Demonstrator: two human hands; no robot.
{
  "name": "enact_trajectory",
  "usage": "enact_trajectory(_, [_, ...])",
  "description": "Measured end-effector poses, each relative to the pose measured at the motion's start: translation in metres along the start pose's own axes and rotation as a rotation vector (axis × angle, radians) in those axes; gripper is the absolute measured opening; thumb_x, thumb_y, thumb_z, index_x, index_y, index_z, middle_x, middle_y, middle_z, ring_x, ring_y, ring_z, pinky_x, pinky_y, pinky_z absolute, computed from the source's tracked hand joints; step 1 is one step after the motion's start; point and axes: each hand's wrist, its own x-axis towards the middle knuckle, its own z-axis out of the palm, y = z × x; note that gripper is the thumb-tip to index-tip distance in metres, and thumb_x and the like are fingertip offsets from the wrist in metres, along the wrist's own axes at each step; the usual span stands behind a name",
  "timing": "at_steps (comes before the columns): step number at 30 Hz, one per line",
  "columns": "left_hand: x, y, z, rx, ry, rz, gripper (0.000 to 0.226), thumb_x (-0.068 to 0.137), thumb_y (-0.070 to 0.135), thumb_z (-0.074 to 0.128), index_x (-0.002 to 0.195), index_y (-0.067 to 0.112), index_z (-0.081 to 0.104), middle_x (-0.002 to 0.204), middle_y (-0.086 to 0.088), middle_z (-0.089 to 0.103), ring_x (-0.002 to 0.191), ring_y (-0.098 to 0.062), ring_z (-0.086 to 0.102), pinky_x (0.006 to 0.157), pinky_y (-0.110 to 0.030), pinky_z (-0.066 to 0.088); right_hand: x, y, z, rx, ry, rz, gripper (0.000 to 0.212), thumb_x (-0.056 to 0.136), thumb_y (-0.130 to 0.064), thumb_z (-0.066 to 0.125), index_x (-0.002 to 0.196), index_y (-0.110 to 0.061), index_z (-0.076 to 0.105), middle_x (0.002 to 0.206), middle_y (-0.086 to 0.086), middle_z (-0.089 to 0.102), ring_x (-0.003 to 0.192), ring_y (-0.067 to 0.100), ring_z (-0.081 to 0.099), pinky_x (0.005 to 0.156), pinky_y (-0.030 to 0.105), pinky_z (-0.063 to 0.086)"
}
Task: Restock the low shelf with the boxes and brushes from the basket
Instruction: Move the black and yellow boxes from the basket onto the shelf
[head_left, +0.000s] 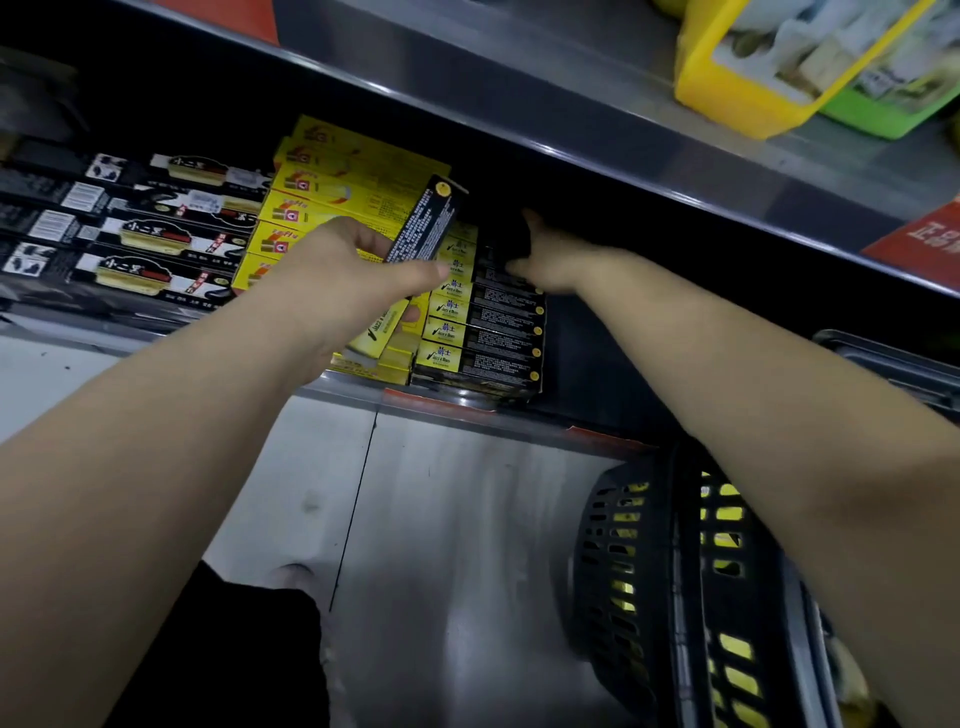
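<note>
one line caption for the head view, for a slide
Left hand holds a black-and-yellow box at the low shelf while the right hand reaches in above the stacked boxes.

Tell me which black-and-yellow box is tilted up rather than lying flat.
The box held in the left hand: its black end points up toward the upper shelf, while those in the stack all lie flat.

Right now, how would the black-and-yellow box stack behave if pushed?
The stack probably slides rather than rolls: flat, squared cartons lying level. Likely light; the left hand holds one such box by fingertips. Top layers may shift.
</note>
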Motion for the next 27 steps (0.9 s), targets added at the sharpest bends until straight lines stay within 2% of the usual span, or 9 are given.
enact_trajectory(4, [-0.004,-0.001,-0.001,0.185,0.006,0.09,0.045,0.067,0.044,0.078,0.101,0.023,0.056,0.087,0.003,0.066,0.078,-0.008,0.062,0.059,-0.024,0.042,-0.053,-0.025,-0.03,0.163,0.029,-0.385,0.096,0.075,-0.026,0.077,0.149,-0.018,0.016,0.151,0.007,0.028,0.136,0.02,0.032,0.106,0.022,0.028])
enact_trajectory(6, [-0.007,0.002,0.002,0.24,-0.058,0.135,0.041,0.066,0.041,0.079,0.097,0.022,0.062,0.088,0.007,0.065,0.074,-0.004,0.058,0.056,-0.022,0.04,-0.085,-0.032,-0.032,0.073,0.091,-0.66,0.078,0.072,-0.026,0.079,0.139,-0.016,0.039,0.141,0.005,0.042,0.13,0.015,0.039,0.108,0.024,0.03])
enact_trajectory(8, [-0.012,0.004,0.005,0.239,-0.181,0.176,0.032,0.065,0.041,0.08,0.091,0.027,0.066,0.087,0.008,0.066,0.068,0.001,0.059,0.055,-0.017,0.041,-0.111,-0.034,-0.027,-0.08,0.191,-0.777,0.05,0.075,-0.028,0.075,0.121,-0.016,0.059,0.119,0.003,0.058,0.112,0.015,0.051,0.098,0.029,0.038])
enact_trajectory(11, [-0.018,0.008,0.005,0.186,-0.243,0.2,0.027,0.07,0.048,0.074,0.087,0.028,0.068,0.081,0.011,0.066,0.06,0.005,0.057,0.049,-0.008,0.041,-0.126,-0.023,-0.023,-0.213,0.2,-0.64,0.033,0.077,-0.037,0.072,0.104,-0.02,0.063,0.097,-0.003,0.064,0.09,0.016,0.058,0.077,0.03,0.044])
enact_trajectory(15, [-0.014,0.009,-0.004,0.137,-0.031,0.223,0.012,0.085,0.04,0.062,0.086,0.029,0.064,0.085,0.008,0.061,0.077,-0.003,0.054,0.057,-0.017,0.037,-0.114,0.006,-0.019,-0.353,0.011,-0.304,0.043,0.079,-0.038,0.071,0.109,-0.014,0.051,0.089,0.0,0.057,0.077,0.018,0.052,0.062,0.029,0.041])
enact_trajectory(18, [-0.014,0.009,-0.007,0.127,-0.013,0.219,0.006,0.089,0.028,0.059,0.09,0.024,0.064,0.086,-0.001,0.062,0.079,-0.014,0.057,0.057,-0.021,0.042,-0.094,0.013,-0.004,-0.371,-0.099,-0.251,0.045,0.082,-0.038,0.068,0.112,-0.013,0.045,0.074,-0.011,0.042,0.063,0.007,0.042,0.049,0.021,0.03])
enact_trajectory(20, [-0.015,0.008,-0.007,0.15,-0.018,0.224,0.011,0.09,0.026,0.058,0.097,0.021,0.064,0.089,-0.001,0.064,0.081,-0.016,0.059,0.06,-0.023,0.044,-0.081,0.008,0.01,-0.383,-0.135,-0.272,0.05,0.083,-0.037,0.067,0.119,-0.012,0.044,0.08,-0.013,0.044,0.064,0.006,0.041,0.049,0.017,0.028])
enact_trajectory(23, [-0.015,0.009,-0.008,0.132,-0.02,0.239,0.014,0.09,0.025,0.058,0.101,0.019,0.064,0.09,-0.002,0.064,0.079,-0.013,0.058,0.059,-0.02,0.043,-0.064,0.001,0.031,-0.456,-0.203,-0.286,0.065,0.083,-0.034,0.068,0.133,-0.008,0.035,0.106,0.005,0.06,0.083,0.017,0.052,0.062,0.026,0.044])
enact_trajectory(27, [-0.014,0.011,-0.008,0.121,-0.001,0.259,0.016,0.09,0.024,0.057,0.103,0.017,0.064,0.089,-0.001,0.064,0.079,-0.009,0.056,0.05,-0.005,0.04,-0.056,0.005,0.047,-0.514,-0.162,-0.297,0.069,0.083,-0.034,0.067,0.135,-0.011,0.029,0.102,0.01,0.061,0.08,0.022,0.056,0.062,0.034,0.051])
